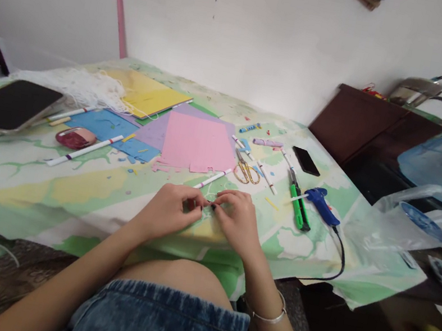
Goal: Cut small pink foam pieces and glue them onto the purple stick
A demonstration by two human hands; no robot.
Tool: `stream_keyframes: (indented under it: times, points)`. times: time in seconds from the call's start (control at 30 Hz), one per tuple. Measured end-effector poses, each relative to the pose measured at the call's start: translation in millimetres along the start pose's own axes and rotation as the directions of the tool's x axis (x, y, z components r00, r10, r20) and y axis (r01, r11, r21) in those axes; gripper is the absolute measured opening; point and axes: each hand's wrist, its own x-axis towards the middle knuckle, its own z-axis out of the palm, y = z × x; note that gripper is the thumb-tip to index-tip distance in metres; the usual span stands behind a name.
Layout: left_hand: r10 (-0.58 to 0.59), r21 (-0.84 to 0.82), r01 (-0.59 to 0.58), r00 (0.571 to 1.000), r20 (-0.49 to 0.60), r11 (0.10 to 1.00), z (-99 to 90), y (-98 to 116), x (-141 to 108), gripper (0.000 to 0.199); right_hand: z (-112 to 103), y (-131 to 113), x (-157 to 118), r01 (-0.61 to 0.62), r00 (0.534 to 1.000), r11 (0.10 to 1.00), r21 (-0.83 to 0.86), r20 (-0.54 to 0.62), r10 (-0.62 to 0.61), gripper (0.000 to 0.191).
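Over a table covered with a smooth cloth in printed green, yellow and white, the person is bringing both hands together at the near edge, a slim metal bangle circling the right wrist. Flat rectangular sheets are spreading across the far middle: a pink sheet with a ragged near edge is overlapping a purple sheet, while blue paper is lying farther left among torn scraps. Thin white string is heaping loosely beside a yellow sheet. The left hand and right hand are both pinching, thumbs and fingertips nearly closed and almost meeting on a tiny reddish piece, mostly hidden by the fingers, just above the near cloth; its exact shape cannot be told. A slender white marker is lying just beyond them, with gold-handled scissors farther off. To the right, a ribbed green cutter is lying against a blue plastic glue gun. Small markings on a blue tube at the far side are staying too small to read.
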Motion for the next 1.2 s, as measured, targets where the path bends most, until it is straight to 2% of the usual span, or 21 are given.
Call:
stream_keyframes:
  times: [0.1,0.2,0.27,0.33,0.4,0.5,0.63,0.73,0.87,1.03,1.2]
  points:
    - [-0.033,-0.043,0.032,0.999,-0.01,0.999,-0.7,0.2,0.0,0.013,-1.9,3.5,1.9,-0.105,0.991,0.97,0.221,-0.057,0.12,0.008]
    - [-0.048,-0.073,0.047,0.999,-0.009,0.996,-0.4,-0.8,-0.1,0.012,-2.8,8.4,3.4,-0.258,0.949,0.843,0.472,-0.041,0.314,0.018]
    - [-0.049,-0.087,0.047,0.999,-0.013,0.995,0.0,-1.6,-0.3,0.011,-2.8,11.7,4.2,-0.286,0.926,0.764,0.578,-0.038,0.376,0.021]
    - [-0.045,-0.101,0.043,0.999,-0.021,0.994,0.2,-2.0,-0.5,0.011,-2.4,13.9,4.8,-0.271,0.918,0.735,0.621,-0.063,0.392,0.021]
    - [-0.037,-0.116,0.034,0.999,-0.024,0.993,-0.2,-1.8,-0.6,0.011,-1.8,14.4,5.0,-0.241,0.922,0.751,0.614,-0.097,0.375,0.018]
    - [-0.019,-0.139,0.015,0.999,-0.028,0.99,-1.2,-1.0,-0.2,0.011,-0.7,11.4,3.9,-0.179,0.952,0.801,0.571,-0.105,0.287,0.013]
    - [0.014,-0.168,-0.019,0.999,-0.033,0.986,-1.6,-1.1,0.2,0.012,0.1,5.0,0.9,-0.151,0.985,0.843,0.516,0.01,0.171,0.009]
    - [0.036,-0.175,-0.043,0.998,-0.047,0.984,-1.2,-2.3,-0.1,0.013,0.2,2.2,-0.1,-0.155,0.988,0.866,0.475,0.089,0.128,0.01]
    - [0.083,-0.177,-0.089,0.996,-0.044,0.98,-1.1,-3.2,-0.2,0.014,0.6,-0.7,0.1,-0.089,0.995,0.927,0.365,0.078,0.065,0.01]
    - [0.1,-0.192,-0.1,0.995,-0.012,0.976,-1.5,-2.7,0.4,0.013,0.7,-6.7,-0.8,0.005,0.992,0.976,0.216,0.124,-0.032,0.009]
    - [0.079,-0.157,-0.081,0.997,-0.023,0.984,-1.6,-3.0,0.0,0.011,-0.1,-7.2,-1.6,0.01,0.982,0.972,0.235,0.181,-0.054,0.009]
